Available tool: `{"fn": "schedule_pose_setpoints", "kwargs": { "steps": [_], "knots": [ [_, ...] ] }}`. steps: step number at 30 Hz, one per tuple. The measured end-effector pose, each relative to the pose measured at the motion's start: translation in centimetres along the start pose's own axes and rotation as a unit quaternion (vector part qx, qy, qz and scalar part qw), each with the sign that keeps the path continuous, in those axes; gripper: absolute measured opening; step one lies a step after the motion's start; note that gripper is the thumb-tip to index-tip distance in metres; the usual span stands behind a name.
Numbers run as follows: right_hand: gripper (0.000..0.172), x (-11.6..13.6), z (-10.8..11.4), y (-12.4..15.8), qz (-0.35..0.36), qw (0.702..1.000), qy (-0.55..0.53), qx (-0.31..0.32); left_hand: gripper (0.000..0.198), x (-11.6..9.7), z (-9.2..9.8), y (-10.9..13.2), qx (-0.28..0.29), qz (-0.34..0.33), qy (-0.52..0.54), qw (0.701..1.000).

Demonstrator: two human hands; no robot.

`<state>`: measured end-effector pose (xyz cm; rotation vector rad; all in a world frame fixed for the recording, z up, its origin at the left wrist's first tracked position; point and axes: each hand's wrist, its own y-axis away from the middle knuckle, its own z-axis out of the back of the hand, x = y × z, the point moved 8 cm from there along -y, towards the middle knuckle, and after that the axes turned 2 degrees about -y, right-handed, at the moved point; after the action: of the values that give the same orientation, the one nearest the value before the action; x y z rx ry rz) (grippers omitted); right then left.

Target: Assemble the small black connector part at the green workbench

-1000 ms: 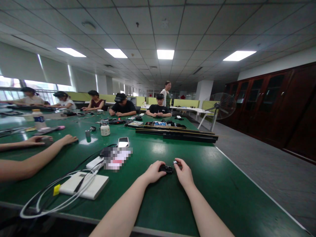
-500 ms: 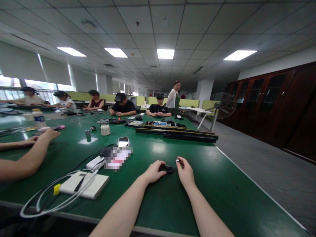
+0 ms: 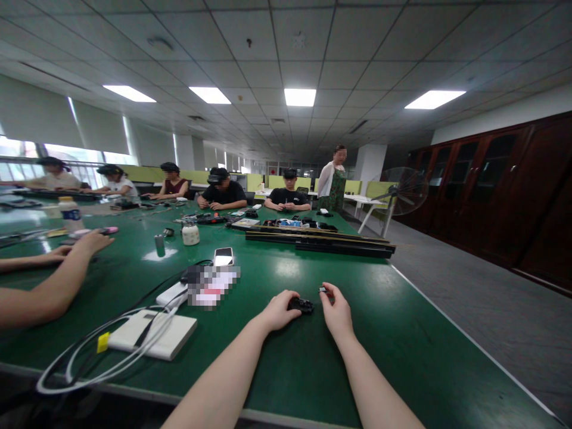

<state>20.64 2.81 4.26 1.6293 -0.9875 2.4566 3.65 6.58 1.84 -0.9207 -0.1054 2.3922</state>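
My left hand rests on the green tabletop, its fingers closed round the near end of a small black plastic device. Detail on the device's upper side is too small to read. To the right of it, my right hand pinches a tiny piece with a pale, light face between thumb and fingertips. A narrow gap of table separates that piece from the black device. What kind of part it is cannot be made out.
Left of my arms lie a white box with looped cables, a power strip and a phone. Long black bars lie across the far table. A co-worker's arms reach in from the left; more people sit beyond.
My right hand has turned the tiny piece slightly; my left hand keeps its hold on the black device. In the background, a standing person has moved right.
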Motion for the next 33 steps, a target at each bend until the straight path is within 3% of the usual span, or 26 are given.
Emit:
{"fn": "schedule_pose_setpoints", "kwargs": {
  "steps": [15,26,33],
  "knots": [
    [0.044,0.5,0.8,-0.1,0.009,0.999,0.024,-0.037,0.044,0.3,-0.1,-0.1,-0.006,0.000,0.020,1.000],
    [0.028,1.5,0.1,0.3,0.080,0.992,0.100,0.005,0.041,-0.1,0.4,0.1,-0.031,0.003,0.066,0.997],
    [0.029,1.0,-0.3,0.3,0.085,0.989,0.120,0.012,0.047,0.0,0.1,0.1,-0.008,0.031,0.116,0.993]
  ]
}}
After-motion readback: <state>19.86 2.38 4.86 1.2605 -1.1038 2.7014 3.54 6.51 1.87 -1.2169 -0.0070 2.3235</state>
